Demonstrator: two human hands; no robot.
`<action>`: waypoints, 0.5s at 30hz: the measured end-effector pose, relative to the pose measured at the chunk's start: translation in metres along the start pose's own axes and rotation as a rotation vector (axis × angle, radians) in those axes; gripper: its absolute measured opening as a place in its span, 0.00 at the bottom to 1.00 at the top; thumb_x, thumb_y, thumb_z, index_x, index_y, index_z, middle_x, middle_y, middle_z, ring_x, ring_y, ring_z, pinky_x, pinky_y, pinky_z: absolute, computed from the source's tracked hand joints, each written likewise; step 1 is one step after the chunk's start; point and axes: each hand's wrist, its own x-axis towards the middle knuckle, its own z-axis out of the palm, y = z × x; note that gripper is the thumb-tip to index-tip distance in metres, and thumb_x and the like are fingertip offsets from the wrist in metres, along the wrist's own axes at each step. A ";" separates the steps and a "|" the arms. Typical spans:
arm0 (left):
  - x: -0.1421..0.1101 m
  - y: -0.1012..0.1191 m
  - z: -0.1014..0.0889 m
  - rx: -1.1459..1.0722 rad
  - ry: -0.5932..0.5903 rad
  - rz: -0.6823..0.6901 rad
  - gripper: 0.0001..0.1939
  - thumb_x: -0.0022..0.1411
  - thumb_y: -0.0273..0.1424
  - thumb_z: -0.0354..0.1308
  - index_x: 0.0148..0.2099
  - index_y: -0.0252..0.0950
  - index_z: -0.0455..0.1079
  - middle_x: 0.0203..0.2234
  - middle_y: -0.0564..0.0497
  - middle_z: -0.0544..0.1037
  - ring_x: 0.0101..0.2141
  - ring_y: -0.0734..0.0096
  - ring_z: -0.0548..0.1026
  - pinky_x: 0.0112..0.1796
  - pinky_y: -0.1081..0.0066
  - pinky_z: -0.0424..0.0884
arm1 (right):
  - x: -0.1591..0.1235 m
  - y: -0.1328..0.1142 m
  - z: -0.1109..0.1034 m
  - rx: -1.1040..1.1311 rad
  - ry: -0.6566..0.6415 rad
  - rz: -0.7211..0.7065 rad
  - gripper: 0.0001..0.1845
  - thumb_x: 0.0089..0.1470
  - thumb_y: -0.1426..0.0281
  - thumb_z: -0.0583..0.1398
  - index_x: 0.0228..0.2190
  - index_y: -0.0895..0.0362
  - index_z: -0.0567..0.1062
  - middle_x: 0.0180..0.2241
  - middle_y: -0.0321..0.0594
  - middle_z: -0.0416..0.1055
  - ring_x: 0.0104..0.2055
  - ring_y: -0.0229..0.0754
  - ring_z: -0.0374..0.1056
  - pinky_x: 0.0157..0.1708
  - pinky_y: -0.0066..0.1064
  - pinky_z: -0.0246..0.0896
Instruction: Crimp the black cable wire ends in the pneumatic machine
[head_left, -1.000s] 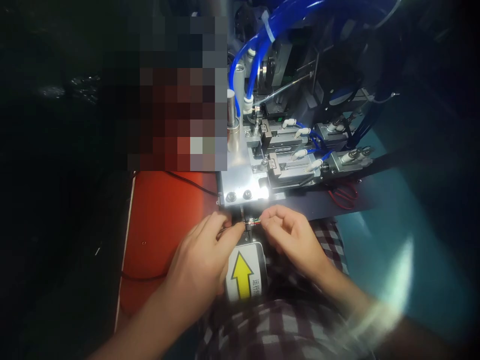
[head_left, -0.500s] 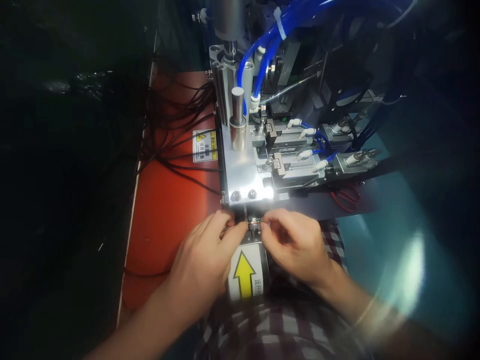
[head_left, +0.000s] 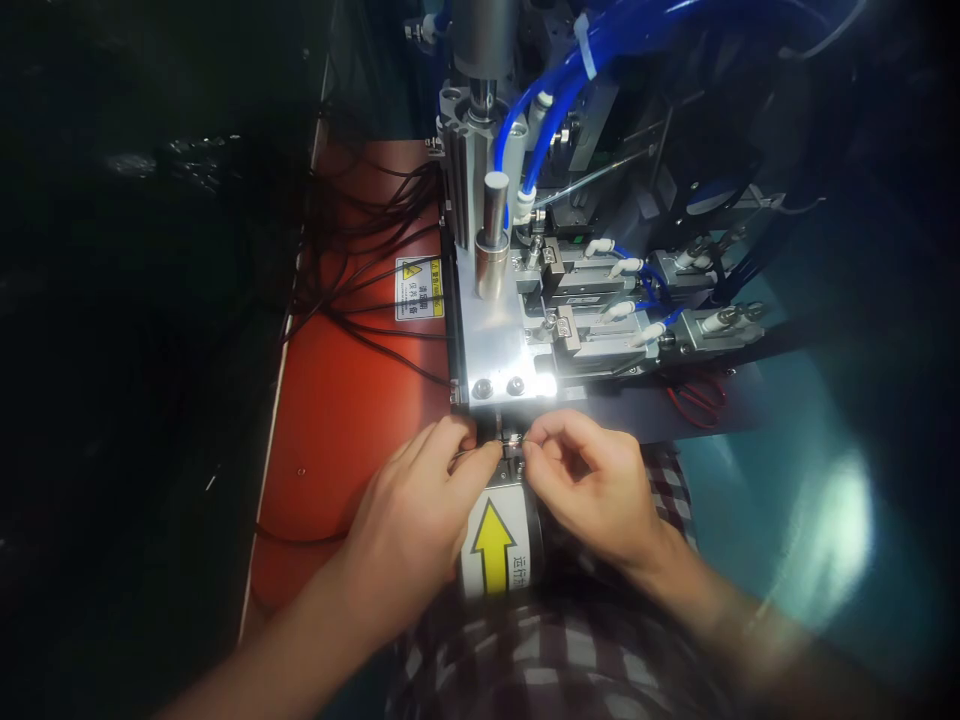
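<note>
My left hand [head_left: 420, 500] is closed in a pinch on a thin dark cable, its thumb and forefinger tips at the left side of a small metal fixture [head_left: 514, 466]. Opposite it, my right hand [head_left: 596, 485] pinches the ends of thin wires [head_left: 513, 441] that run across the fixture between both sets of fingertips. Red and green wires showed there in an earlier view; now their colours are hard to make out. Just above my fingertips is the bright metal plate [head_left: 495, 350] of a machine, with two bolts at its front.
A white label with a yellow arrow [head_left: 493, 545] lies below the hands. Black cables [head_left: 375, 210] cross an orange-red surface [head_left: 330, 410] at left. Small pneumatic cylinders [head_left: 600, 345] and blue hoses [head_left: 637, 35] fill the back right. Red wire [head_left: 697, 402] hangs at right.
The right hand has come nearer the left, so less of the coloured wires shows between them. The view has shifted, and the machine appears farther right.
</note>
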 end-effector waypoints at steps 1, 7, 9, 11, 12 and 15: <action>0.000 0.000 0.000 -0.002 -0.002 -0.002 0.14 0.62 0.21 0.47 0.44 0.31 0.73 0.31 0.45 0.71 0.31 0.66 0.71 0.29 0.70 0.71 | 0.000 0.001 0.000 0.003 -0.008 0.007 0.04 0.54 0.73 0.57 0.27 0.56 0.69 0.16 0.27 0.56 0.17 0.31 0.54 0.18 0.24 0.52; -0.002 0.000 0.001 -0.013 -0.029 -0.025 0.15 0.62 0.20 0.47 0.45 0.32 0.72 0.33 0.44 0.70 0.34 0.65 0.71 0.31 0.70 0.71 | -0.001 0.004 -0.004 0.065 -0.056 0.079 0.04 0.56 0.72 0.57 0.28 0.56 0.69 0.17 0.28 0.57 0.19 0.32 0.54 0.20 0.26 0.51; -0.002 0.000 0.001 -0.019 -0.035 -0.035 0.15 0.62 0.20 0.46 0.44 0.33 0.72 0.32 0.45 0.70 0.34 0.66 0.71 0.31 0.71 0.71 | 0.000 0.002 -0.004 0.113 -0.077 0.139 0.05 0.56 0.71 0.57 0.28 0.56 0.69 0.17 0.28 0.56 0.19 0.33 0.54 0.20 0.26 0.50; -0.001 0.000 0.001 -0.020 -0.040 -0.035 0.14 0.63 0.21 0.46 0.42 0.33 0.73 0.32 0.45 0.70 0.33 0.67 0.71 0.31 0.71 0.71 | 0.001 0.001 -0.004 0.164 -0.098 0.190 0.05 0.57 0.70 0.57 0.29 0.56 0.69 0.17 0.28 0.55 0.19 0.33 0.52 0.20 0.27 0.48; -0.001 0.000 0.000 -0.019 -0.039 -0.034 0.14 0.63 0.21 0.46 0.42 0.33 0.73 0.32 0.45 0.70 0.33 0.67 0.71 0.31 0.72 0.71 | 0.001 0.000 -0.003 0.183 -0.104 0.208 0.05 0.57 0.70 0.56 0.29 0.56 0.69 0.18 0.28 0.54 0.19 0.33 0.51 0.20 0.27 0.48; 0.000 0.001 0.000 -0.017 -0.031 -0.041 0.14 0.63 0.22 0.46 0.41 0.34 0.73 0.31 0.46 0.71 0.33 0.68 0.71 0.32 0.72 0.70 | 0.000 0.001 0.000 0.241 -0.095 0.266 0.06 0.58 0.68 0.56 0.30 0.56 0.69 0.19 0.28 0.54 0.20 0.33 0.50 0.20 0.27 0.47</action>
